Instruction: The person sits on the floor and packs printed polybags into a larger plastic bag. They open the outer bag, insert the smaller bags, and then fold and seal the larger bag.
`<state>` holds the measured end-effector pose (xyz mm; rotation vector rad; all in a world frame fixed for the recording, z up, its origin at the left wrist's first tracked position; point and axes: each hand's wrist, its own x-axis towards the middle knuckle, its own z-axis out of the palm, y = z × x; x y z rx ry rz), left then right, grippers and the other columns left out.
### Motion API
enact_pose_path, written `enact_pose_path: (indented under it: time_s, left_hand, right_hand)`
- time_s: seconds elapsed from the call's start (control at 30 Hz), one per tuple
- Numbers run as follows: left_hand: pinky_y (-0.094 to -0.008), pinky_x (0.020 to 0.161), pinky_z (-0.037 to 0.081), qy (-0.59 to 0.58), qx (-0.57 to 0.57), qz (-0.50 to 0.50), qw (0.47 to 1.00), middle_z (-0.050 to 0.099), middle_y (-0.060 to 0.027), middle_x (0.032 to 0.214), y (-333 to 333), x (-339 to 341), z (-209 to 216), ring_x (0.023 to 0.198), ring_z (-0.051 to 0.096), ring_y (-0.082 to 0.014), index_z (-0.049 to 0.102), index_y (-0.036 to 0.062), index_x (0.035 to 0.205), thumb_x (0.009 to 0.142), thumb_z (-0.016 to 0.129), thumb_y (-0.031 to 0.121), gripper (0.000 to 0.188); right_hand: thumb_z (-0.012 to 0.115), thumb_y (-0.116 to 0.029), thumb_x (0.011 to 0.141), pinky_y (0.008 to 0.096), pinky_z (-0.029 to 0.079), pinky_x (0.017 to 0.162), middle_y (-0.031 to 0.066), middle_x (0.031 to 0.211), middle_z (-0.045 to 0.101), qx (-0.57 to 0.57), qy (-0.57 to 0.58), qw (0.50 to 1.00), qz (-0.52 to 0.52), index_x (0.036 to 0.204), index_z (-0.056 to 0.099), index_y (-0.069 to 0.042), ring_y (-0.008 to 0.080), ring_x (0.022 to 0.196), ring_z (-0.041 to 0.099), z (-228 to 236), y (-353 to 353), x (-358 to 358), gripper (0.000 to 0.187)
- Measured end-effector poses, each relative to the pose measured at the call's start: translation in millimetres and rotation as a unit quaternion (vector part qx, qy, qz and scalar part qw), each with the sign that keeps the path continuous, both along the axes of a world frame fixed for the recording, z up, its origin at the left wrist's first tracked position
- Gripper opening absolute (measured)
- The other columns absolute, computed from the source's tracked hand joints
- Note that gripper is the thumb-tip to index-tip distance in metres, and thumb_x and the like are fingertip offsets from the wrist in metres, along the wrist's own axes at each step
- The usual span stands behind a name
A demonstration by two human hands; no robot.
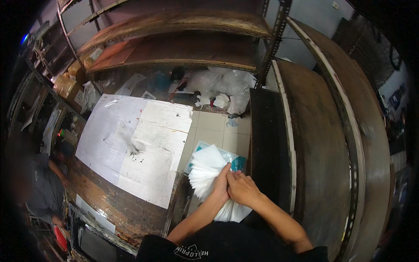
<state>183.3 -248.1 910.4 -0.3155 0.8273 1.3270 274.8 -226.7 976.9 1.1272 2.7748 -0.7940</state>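
A thick bundle of thin white sheets [204,168] is gripped at its middle, in front of my body. Its far end fans out into many layers, and its near end [231,213] spreads below my wrists. My left hand [221,183] is closed around the bundle from the left, thumb pointing up. From the right, my right hand [243,187] closes on the same narrow middle, its fingers bent and touching the left hand. Whether the sheets are paper, cloth or film I cannot tell. Beyond the bundle, a teal and white package [237,162] shows partly, low down.
To the left stands a worn table [144,227] topped with white boards [150,131]. Metal-framed wooden shelves [174,48] rise ahead, with clear plastic bags [222,83] beneath. More shelving [314,131] stands close on the right. Another person [46,183] is at the far left, beside the table.
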Motion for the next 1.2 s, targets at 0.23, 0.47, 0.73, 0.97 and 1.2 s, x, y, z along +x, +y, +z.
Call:
enact_pose_path:
  time_s: [0.23,0.47,0.73,0.97,1.2]
  left_hand:
    - [-0.0362,0.072,0.048,0.025,0.007,0.007,1.0,0.055,-0.0089,0.083,100,-34,33,0.08,0.055,-0.0217,0.053,0.005,0.091,0.082,0.065,0.03,0.029]
    - [-0.0335,0.068,0.047,0.111,0.008,0.028,0.993,0.054,-0.0108,0.08,205,-72,70,0.074,0.055,-0.0212,0.053,0.0026,0.082,0.079,0.065,0.02,0.021]
    - [-0.0316,0.067,0.047,0.092,-0.09,0.285,0.95,0.05,-0.0092,0.077,347,-108,44,0.069,0.053,-0.0198,0.049,0.0006,0.084,0.079,0.057,0.011,0.014]
    - [-0.0343,0.053,0.045,0.029,-0.21,0.447,0.869,0.047,-0.0077,0.07,440,-164,-11,0.059,0.048,-0.0187,0.048,0.0027,0.084,0.082,0.054,0.012,0.012]
    - [-0.0325,0.053,0.043,0.009,-0.227,0.59,0.774,0.049,-0.0077,0.069,476,-220,-2,0.059,0.049,-0.0177,0.048,0.0015,0.082,0.083,0.055,0.015,0.015]
  right_hand:
    - [0.059,-0.008,0.078,0.0436,0.039,0.094,0.0291,0.117,0.05,0.045,0.138,0.988,-0.048,0.123,0.041,0.007,0.0409,0.106,0.049,21,85,-24,0.051]
    - [0.057,-0.006,0.078,0.0404,0.041,0.087,0.021,0.106,0.052,0.046,0.237,0.962,-0.131,0.124,0.043,0.003,0.0373,0.099,0.05,46,170,-54,0.049]
    - [0.066,-0.014,0.068,0.0405,0.035,0.099,0.0273,0.127,0.041,-0.077,0.133,0.988,-0.007,0.137,0.016,0.008,0.0397,0.12,0.04,22,310,-95,0.088]
    - [0.072,-0.019,0.065,0.0481,0.038,0.093,0.0268,0.119,0.048,-0.074,-0.026,0.992,0.102,0.137,0.014,0.008,0.0412,0.11,0.047,-36,442,-162,0.096]
    - [0.068,-0.016,0.068,0.046,0.038,0.09,0.0215,0.108,0.055,0.026,0.008,0.973,0.23,0.135,0.021,0.005,0.0359,0.102,0.053,-52,498,-232,0.085]
